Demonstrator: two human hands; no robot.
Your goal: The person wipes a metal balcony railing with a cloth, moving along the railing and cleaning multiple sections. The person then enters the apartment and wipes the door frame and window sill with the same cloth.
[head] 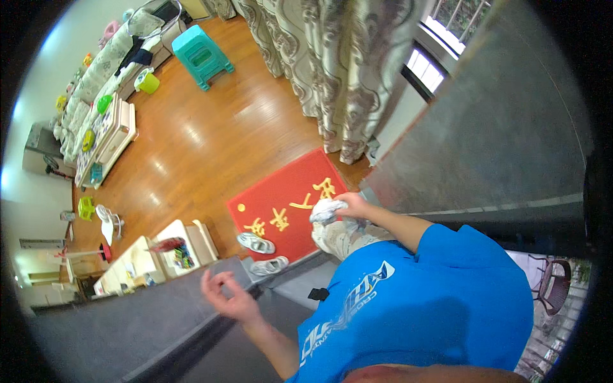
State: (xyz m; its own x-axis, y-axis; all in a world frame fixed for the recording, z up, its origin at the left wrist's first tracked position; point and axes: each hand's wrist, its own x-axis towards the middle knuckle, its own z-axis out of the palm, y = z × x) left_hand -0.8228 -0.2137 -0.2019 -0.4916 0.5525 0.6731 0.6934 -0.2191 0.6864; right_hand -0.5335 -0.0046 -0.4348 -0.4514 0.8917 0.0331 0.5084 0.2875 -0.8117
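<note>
My right hand [353, 206] is closed on a crumpled white cloth [326, 210], just above my light patterned trousers [335, 235]. To the left, my left hand [232, 298] is raised with loosely curled fingers and holds nothing. Under both the cloth and my leg lies a red doormat [287, 191] with yellow characters. One grey-white shoe [256, 242] rests on the mat's lower left corner. Beside it, a second shoe [269, 265] lies at the edge of the mat by the dark sill.
A dark grey door panel [479, 134] stands at the right, with patterned curtains [335, 72] beyond the mat. On the wooden floor are a teal plastic stool [201, 55] and a lime bin [147, 82]. A white cabinet [177, 253] stands at the left, near a grey wall [158, 311].
</note>
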